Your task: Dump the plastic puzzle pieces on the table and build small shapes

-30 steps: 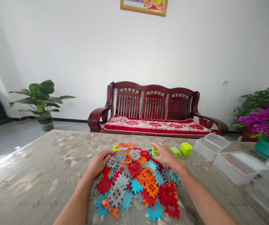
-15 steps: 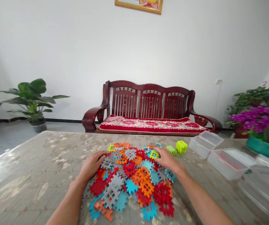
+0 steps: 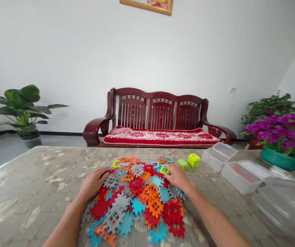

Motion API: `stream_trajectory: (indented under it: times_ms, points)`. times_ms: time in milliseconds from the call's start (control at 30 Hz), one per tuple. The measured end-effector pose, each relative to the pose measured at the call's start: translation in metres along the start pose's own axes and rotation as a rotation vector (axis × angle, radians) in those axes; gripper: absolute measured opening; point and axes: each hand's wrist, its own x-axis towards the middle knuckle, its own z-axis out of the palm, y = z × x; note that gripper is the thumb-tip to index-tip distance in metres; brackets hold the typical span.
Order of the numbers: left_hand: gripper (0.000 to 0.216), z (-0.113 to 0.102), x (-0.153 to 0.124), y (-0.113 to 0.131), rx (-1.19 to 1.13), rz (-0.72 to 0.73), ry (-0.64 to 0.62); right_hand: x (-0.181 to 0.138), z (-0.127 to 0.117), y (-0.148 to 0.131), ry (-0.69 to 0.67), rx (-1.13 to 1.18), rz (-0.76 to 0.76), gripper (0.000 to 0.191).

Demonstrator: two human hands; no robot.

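Observation:
A heap of interlocking plastic tiles (image 3: 138,206) in red, orange, grey, blue and lime lies before me, some solid and some with window-like openings. My left hand (image 3: 95,182) rests at the heap's left side, fingers extended and touching its edge by the grey tiles (image 3: 110,180). On the opposite side, my right hand (image 3: 176,176) is open, its fingertips and thumb around the right edge of a lime window tile (image 3: 164,169). Both hands hide parts of the tiles beneath them. A lime block of joined tiles (image 3: 194,160) and a lime gear-edged tile (image 3: 182,164) sit beyond my right hand.
Clear plastic boxes (image 3: 240,183) stand at the right, one with something red inside. A transparent lid or container (image 3: 283,209) lies nearer. Purple flowers in a teal pot (image 3: 281,158) are at the far right. Behind the table (image 3: 47,192) is a wooden bench (image 3: 161,113).
The whole view has shifted slightly, so the scene sits further left. Both hands stay at the same places beside the heap.

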Motion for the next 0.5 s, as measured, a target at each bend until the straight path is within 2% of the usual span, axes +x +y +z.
stream_trajectory:
  times_ms: [133,300,400,500]
  points:
    - [0.043,0.001,0.000,-0.003,-0.012,-0.004,-0.003,-0.001,-0.012,0.019,0.115,0.080,0.068,0.044]
    - [0.044,0.003,0.001,-0.006,-0.012,-0.003,-0.002,0.004,-0.045,0.075,0.249,0.013,0.357,0.047]
    - [0.044,0.004,0.002,-0.009,-0.023,-0.003,-0.003,0.007,-0.062,0.108,0.239,-0.096,0.524,0.049]
    - [0.044,0.005,0.003,-0.010,-0.022,-0.006,-0.006,0.011,-0.071,0.126,0.194,-0.191,0.607,0.050]
